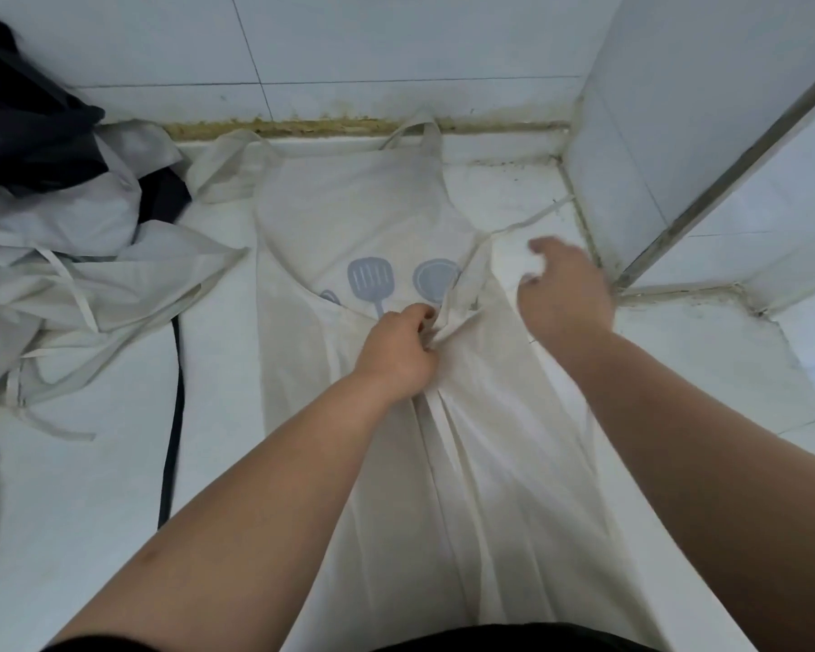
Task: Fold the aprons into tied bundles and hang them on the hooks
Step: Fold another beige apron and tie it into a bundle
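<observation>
A cream apron (363,214) printed with grey-blue kitchen utensils lies flat on the white counter (236,369), its neck loop toward the tiled wall. Both long sides are folded inward and meet along the middle. My left hand (398,350) pinches the folded cloth edge at the apron's middle, just below the print. My right hand (565,289) hovers blurred over the apron's right fold, fingers loosely spread and holding nothing. A tie strap (537,218) runs from the right fold toward the corner of the wall.
A heap of several more pale aprons (81,284) with loose ties lies at the left, with dark cloth (24,120) behind it. A black strap (175,416) lies along the counter. Tiled walls (631,134) close in the back and right.
</observation>
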